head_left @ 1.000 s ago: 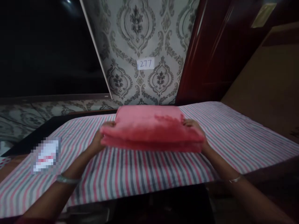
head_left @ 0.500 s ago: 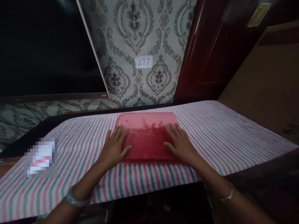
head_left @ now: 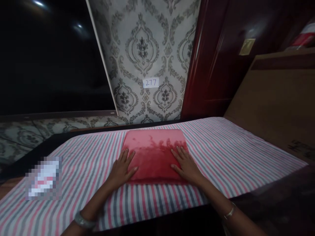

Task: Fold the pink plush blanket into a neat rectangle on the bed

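Note:
A flat rectangle of red plush fabric lies on a striped cloth in the middle of the view. Its far part looks lighter pink, and the nearer part is deeper red with smudged nap marks. My left hand rests palm down over its left edge, fingers spread. On the opposite edge lies my right hand, also flat with fingers apart. Neither hand grasps anything. Whether the fabric is folded in layers I cannot tell.
The white, pink and grey striped cloth covers the table. A blurred-out item lies at left. Behind stand a dark television screen, a patterned wall with a paper label and a dark red door. A cardboard box borders the right.
The head view has tilted up, so everything sits lower in the picture. Both hands have slid slightly toward me over the red plush fabric, which stays in place on the striped cloth.

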Demonstrator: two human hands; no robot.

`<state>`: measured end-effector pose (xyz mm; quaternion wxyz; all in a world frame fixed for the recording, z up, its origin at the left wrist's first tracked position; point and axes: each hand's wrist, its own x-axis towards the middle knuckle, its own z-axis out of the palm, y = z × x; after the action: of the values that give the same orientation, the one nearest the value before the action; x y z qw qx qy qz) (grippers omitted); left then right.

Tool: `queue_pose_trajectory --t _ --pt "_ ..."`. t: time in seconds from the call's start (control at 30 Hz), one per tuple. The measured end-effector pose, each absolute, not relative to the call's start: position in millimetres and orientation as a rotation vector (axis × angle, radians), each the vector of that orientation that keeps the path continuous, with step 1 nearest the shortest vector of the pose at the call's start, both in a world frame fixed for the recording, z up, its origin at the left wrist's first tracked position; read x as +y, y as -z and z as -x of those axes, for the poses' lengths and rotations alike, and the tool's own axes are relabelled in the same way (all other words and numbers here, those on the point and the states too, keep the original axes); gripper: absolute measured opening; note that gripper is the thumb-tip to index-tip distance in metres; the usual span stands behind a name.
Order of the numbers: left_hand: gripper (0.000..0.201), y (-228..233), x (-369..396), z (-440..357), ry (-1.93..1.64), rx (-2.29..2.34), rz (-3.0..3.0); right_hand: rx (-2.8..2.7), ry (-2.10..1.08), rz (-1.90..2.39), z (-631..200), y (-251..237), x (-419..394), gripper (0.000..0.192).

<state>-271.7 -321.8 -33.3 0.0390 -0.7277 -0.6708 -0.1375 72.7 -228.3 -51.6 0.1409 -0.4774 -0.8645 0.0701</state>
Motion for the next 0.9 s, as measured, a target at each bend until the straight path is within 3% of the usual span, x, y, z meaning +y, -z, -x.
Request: queue_pose_trajectory --t 0.13,0.3,0.5,0.73,0.9 --pt "0.061 -9.3 -319.8 256.3 0.370 -2.110 2.178 -2.540 -0.285 1.334 -70.6 11.5 -211.1 0.062" --pt "0.055 -34.9 -325.1 195.1 0.414 -1.641 2.555 -2.558 -0.234 1.115 -33.6 -34.2 -190.2 0.050" --pt "0.073 6.4 -337.2 168.3 0.332 -1.522 2.538 -2.833 -0.279 0.837 2.5 -30.9 -170.9 0.051" --pt "0.080 57.6 -343.9 169.0 0.424 -1.575 2.247 -2.981 -0.267 0.478 26.9 -13.2 -139.1 0.058" --pt "0.082 73.0 -344.7 164.3 0.479 -1.560 2.201 -2.973 -0.207 0.580 35.9 -0.5 -91.2 0.061"
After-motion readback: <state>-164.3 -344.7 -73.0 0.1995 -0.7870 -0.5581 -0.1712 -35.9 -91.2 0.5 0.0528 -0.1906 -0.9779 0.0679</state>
